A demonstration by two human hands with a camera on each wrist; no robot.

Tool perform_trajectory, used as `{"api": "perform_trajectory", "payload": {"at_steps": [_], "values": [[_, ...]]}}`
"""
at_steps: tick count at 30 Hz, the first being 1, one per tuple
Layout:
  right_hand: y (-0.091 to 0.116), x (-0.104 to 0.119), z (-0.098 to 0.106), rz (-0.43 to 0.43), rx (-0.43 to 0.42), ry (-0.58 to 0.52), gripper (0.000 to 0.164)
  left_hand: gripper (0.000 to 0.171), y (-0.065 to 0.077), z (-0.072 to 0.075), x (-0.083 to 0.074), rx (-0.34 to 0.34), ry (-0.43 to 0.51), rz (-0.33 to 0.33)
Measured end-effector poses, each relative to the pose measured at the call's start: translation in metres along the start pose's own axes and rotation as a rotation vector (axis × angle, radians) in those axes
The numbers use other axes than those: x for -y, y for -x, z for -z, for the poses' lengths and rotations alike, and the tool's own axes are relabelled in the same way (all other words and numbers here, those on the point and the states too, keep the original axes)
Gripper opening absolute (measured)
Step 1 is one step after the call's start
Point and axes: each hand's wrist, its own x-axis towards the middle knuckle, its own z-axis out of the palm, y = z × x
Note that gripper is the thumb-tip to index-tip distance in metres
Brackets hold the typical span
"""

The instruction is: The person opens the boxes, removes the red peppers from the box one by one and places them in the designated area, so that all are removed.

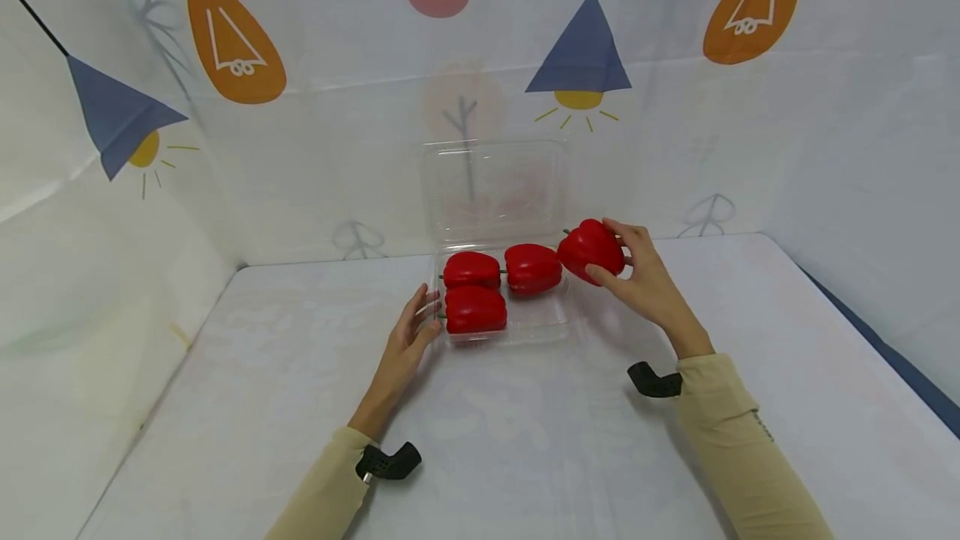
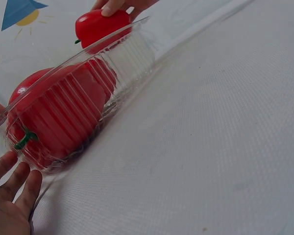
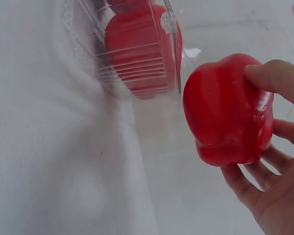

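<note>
My right hand (image 1: 645,282) grips a red bell pepper (image 1: 591,250) between thumb and fingers, raised at the right side of a clear plastic clamshell box (image 1: 536,323). The pepper's green stem points left. Inside the box lie a back-left bell pepper (image 1: 471,270), a front-left bell pepper (image 1: 476,309) and a back-right bell pepper (image 1: 532,268). My left hand (image 1: 405,344) is at the box's left side, its fingers fairly straight along the wall. In the left wrist view, its fingers (image 2: 28,188) are beside the ribbed plastic; whether they all touch it, I cannot tell.
The box's clear lid (image 1: 495,190) stands raised at the back, near a white printed curtain (image 1: 322,157). A white cloth covers the table (image 1: 510,448). Each wrist carries a black camera mount, one on the left (image 1: 390,462) and one on the right (image 1: 654,382).
</note>
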Motion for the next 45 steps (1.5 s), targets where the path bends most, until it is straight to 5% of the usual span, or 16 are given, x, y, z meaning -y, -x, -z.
{"api": "perform_trajectory", "payload": {"at_steps": [45], "values": [[0.002,-0.032,-0.002,-0.383,-0.073,-0.017,0.079,0.064,0.000,0.000,-0.001,0.003,-0.027,0.039]]}}
